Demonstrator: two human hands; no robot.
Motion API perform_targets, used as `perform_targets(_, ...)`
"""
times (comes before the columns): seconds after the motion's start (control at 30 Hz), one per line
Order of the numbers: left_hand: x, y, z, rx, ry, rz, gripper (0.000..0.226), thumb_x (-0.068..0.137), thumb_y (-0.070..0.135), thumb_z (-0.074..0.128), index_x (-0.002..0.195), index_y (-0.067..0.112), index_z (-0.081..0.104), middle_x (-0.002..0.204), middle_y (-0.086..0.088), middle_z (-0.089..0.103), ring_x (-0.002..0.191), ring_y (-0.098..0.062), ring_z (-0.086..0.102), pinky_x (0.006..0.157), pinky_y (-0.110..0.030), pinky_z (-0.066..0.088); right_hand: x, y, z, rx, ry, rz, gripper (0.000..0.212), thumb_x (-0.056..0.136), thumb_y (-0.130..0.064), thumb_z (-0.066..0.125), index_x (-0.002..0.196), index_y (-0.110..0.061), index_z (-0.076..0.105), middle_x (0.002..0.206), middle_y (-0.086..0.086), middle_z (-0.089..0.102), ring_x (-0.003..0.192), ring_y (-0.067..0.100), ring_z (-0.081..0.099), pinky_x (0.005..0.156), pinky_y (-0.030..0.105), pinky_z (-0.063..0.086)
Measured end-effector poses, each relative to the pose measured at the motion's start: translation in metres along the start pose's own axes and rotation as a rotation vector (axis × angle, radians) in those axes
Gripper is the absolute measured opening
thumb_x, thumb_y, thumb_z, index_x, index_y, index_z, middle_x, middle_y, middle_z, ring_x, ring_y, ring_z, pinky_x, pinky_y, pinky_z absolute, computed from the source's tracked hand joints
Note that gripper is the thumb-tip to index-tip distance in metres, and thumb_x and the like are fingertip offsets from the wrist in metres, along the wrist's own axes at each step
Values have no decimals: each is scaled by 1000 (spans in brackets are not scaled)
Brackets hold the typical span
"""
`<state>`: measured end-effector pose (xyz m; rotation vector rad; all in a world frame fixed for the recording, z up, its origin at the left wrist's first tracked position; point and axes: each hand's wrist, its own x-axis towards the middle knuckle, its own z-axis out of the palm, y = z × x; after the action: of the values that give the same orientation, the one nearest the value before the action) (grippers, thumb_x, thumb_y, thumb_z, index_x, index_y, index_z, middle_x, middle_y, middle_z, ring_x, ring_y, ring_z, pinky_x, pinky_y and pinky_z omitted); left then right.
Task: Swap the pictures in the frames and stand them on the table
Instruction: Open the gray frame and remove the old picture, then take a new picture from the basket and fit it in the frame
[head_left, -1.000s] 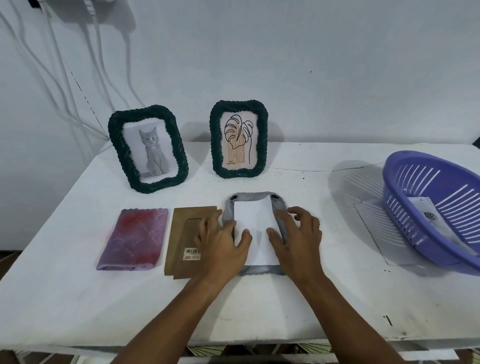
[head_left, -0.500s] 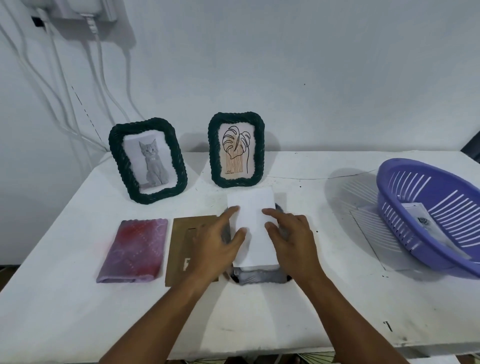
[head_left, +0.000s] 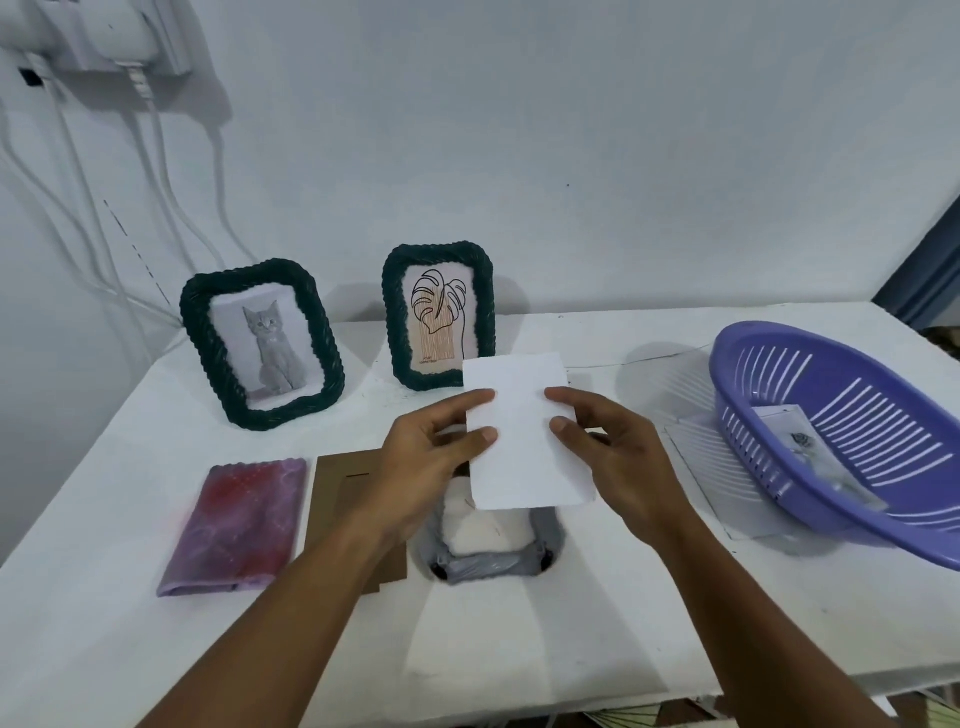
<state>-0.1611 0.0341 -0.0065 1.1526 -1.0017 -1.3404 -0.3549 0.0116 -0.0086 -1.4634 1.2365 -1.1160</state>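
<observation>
A flat white paper sheet (head_left: 524, 431), rectangular and blank on the side seen, is being held above the table (head_left: 597, 613), long axis running near to far and its top edge tilted slightly left. It is being pinched at its left edge by the left hand (head_left: 426, 457), thumb on top, and at its right edge by the right hand (head_left: 618, 457), thumb and forefinger on the sheet. Under it a grey frame (head_left: 493, 545) with rounded corners is lying face down on the table, long axis also near to far, a whitish insert showing in its opening. Just left of it a flat brown cardboard backing (head_left: 343, 499) is lying, and further left a soft red-purple folded cloth (head_left: 239, 525). At the far side two dark green rope-textured frames are standing upright: a cat picture frame (head_left: 262, 343) on the left, a leaf picture frame (head_left: 439, 314) beside it. At right a purple slotted plastic basket (head_left: 841, 441) is sitting with a packet inside.
</observation>
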Motion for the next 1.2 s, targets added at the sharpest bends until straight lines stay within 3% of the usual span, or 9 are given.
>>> perform_targets(0.17,14,-1,41,-20,12,23,33,83,0,66,112,15,68,97,-7,74,90,-18,70,75,-25,56,13,-3,-46,-148,-32,-82,22,91,-23,62,107,-38,64,95,-12,63,86,12,59,75,23,49)
perform_targets(0.23,20,-5,61,-2,28,26,32,83,2,67,112,15,68,94,-7,74,87,-17,70,76,-25,56,19,-2,-73,-340,23,-164,25,90,-23,63,111,-36,62,93,-17,62,86,10,59,75,19,48)
perform_targets(0.3,25,-10,81,21,29,18,31,83,5,68,110,19,69,95,-11,74,88,-20,70,80,-29,56,28,0,-106,-680,140,-260,32,89,-25,63,120,-29,60,103,-9,64,97,20,57,84,29,44)
perform_targets(0.37,31,-17,103,61,19,-1,32,84,6,68,112,21,68,98,-8,74,89,-22,70,81,-33,57,35,1,-143,-1058,125,-146,47,88,-35,63,132,-26,50,123,6,59,113,33,49,94,40,40)
perform_targets(0.43,36,-25,126,89,10,-17,34,85,6,67,116,19,66,103,-1,72,89,-20,71,78,-34,58,39,3,-174,-1247,-53,96,65,86,-47,61,142,-25,36,138,13,46,122,36,44,99,44,39)
perform_targets(0.53,43,-39,153,112,-16,-57,35,86,3,65,119,17,64,106,1,69,88,-20,70,76,-33,58,38,5,-190,-1013,-200,256,62,87,-44,62,141,-22,40,130,7,57,98,22,56,84,31,45)
perform_targets(0.8,53,-71,205,232,-90,-140,38,85,7,68,121,18,63,109,-5,68,84,-17,70,63,-22,55,40,-11,-222,-785,-21,126,39,89,-34,63,124,-17,61,90,-3,64,77,13,56,73,25,40)
perform_targets(1.03,55,-84,236,259,-67,-180,41,82,3,70,121,12,60,108,-10,65,84,-25,69,59,-21,56,36,-3,-218,-767,-103,93,47,88,-39,62,129,-17,57,112,1,68,85,12,54,81,27,44)
perform_targets(1.2,54,-84,233,489,-44,-93,39,84,10,69,122,15,59,102,-6,65,53,-19,63,51,-20,52,34,10,-208,-764,-94,78,46,87,-43,62,128,-20,57,110,-2,69,81,9,53,77,25,43)
